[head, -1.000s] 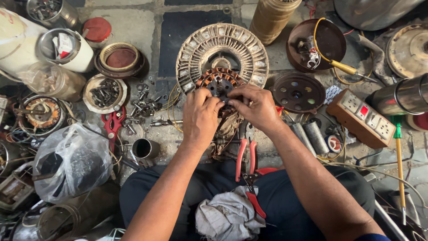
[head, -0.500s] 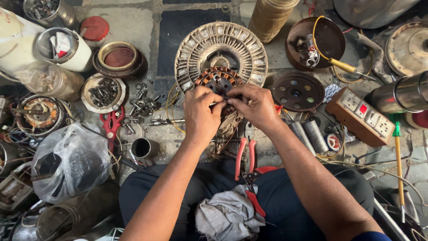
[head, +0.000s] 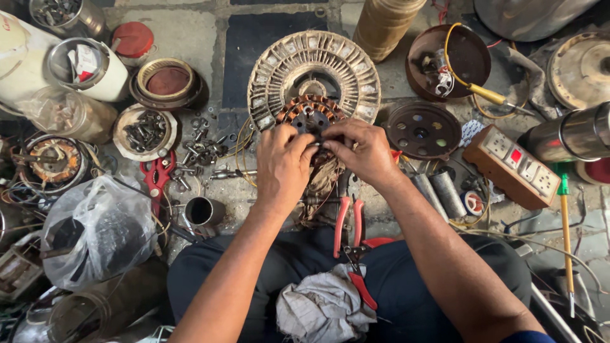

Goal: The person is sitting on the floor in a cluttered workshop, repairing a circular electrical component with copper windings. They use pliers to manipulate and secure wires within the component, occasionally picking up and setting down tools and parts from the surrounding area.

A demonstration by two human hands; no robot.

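- Cluttered stone floor (head: 190,38) is serving as the workplace, with a person sitting low over scattered motor parts.
- Both hands are meeting over a copper-wound coil ring (head: 309,114), which is lying flat on the floor just in front of the person's knees, its shaft hole facing up at the camera.
- Left hand (head: 284,166) is curling its fingers closed on the near edge of the coil ring; right hand (head: 361,152) is pinching something fine at the same edge, too small to tell.
- Coil ring is sitting straight ahead of the fingertips, roughly midway between the hands, neither one clearly nearer; being round, it is showing no long axis.
- Slotted metal disc (head: 314,70) is lying behind the coil ring, touching or overlapping it.
- Red-handled pliers (head: 348,222) are resting between the forearms, handles pointing toward the person.
- Plug-socket box (head: 518,166) is sitting to the right, and a dish of bolts (head: 145,131) to the left.
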